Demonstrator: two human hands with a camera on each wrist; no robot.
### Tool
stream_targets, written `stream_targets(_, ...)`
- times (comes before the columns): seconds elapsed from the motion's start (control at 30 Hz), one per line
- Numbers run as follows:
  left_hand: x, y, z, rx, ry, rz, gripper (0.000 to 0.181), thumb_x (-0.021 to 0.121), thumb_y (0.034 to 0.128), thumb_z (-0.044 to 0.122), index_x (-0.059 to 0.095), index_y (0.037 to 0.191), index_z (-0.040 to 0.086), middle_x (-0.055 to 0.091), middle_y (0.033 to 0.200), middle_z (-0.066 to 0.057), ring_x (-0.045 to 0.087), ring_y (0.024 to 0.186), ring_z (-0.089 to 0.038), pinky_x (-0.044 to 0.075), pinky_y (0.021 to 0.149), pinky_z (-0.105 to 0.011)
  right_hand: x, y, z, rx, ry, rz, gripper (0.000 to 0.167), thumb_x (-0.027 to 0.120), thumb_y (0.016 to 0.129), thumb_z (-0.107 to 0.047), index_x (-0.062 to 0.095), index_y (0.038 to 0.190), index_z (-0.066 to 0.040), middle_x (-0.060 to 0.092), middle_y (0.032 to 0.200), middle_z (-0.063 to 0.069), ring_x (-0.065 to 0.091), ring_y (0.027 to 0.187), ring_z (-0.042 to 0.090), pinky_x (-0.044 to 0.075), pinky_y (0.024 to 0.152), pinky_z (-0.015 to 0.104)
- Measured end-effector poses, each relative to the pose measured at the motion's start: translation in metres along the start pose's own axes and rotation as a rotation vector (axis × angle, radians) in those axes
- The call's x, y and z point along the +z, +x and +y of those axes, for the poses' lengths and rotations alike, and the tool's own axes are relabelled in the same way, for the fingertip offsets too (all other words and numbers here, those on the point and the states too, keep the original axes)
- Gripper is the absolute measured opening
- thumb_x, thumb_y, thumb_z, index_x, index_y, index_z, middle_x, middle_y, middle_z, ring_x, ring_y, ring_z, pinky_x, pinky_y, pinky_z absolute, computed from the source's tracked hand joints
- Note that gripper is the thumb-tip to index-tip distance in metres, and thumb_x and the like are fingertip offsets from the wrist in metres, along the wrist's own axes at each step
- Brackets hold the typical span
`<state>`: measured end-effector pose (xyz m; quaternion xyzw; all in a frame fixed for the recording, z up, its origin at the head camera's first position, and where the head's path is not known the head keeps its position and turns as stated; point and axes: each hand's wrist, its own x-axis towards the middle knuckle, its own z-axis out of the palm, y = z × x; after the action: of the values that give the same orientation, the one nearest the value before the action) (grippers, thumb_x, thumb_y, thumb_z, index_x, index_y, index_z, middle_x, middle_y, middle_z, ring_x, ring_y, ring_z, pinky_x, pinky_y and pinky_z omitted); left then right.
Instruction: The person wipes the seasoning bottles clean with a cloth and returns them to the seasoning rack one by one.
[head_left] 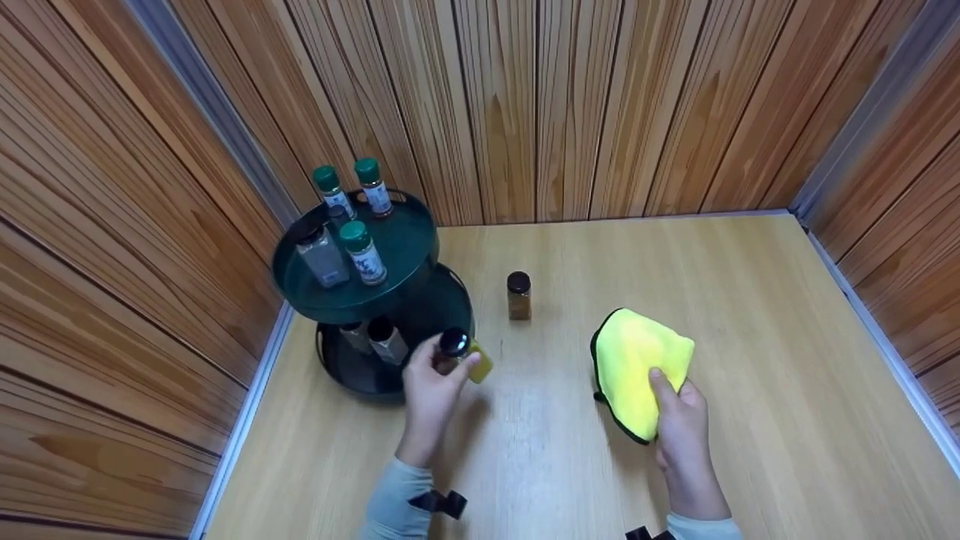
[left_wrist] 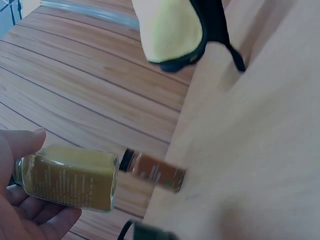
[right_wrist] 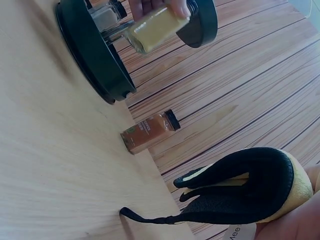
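My left hand (head_left: 433, 394) grips a glass spice jar (left_wrist: 75, 177) near its black cap, in front of the lower tier of a dark green two-tier rack (head_left: 352, 300). Yellow powder fills this jar, and it tilts in the head view. In my right hand (head_left: 684, 427) is a folded yellow cloth (head_left: 637, 367) with black edging, the thumb pressed on top. The right wrist view shows its dark inner side and a loop hanging down. Between the hands, farther back, a black-capped jar of brown spice (head_left: 519, 296) stands upright on the table.
On the rack's upper tier stand several jars, among them a green-capped one (head_left: 363, 253) and a black-capped one (head_left: 322, 255). A white-filled jar (head_left: 387, 341) sits on the lower tier. Wood-panelled walls (head_left: 570, 112) enclose the table (head_left: 750, 300) at back and sides.
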<state>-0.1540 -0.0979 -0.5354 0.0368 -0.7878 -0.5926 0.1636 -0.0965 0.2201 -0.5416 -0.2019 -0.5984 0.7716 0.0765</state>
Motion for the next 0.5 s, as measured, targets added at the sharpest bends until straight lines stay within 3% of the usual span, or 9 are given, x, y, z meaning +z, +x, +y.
stream_targets(0.5, -0.048, 0.021, -0.009, 0.028, 0.106, 0.087, 0.045, 0.091, 0.0784, 0.023, 0.071, 0.115, 0.007, 0.069, 0.114, -0.008, 0.069, 0.102, -0.022, 0.059, 0.090, -0.040, 0.000, 0.002, -0.002, 0.001, -0.017, -0.003, 0.043, 0.056, 0.106, -0.027, 0.049, 0.136, 0.004, 0.069, 0.096, -0.004, 0.069, 0.089, 0.012, 0.059, 0.077, 0.029)
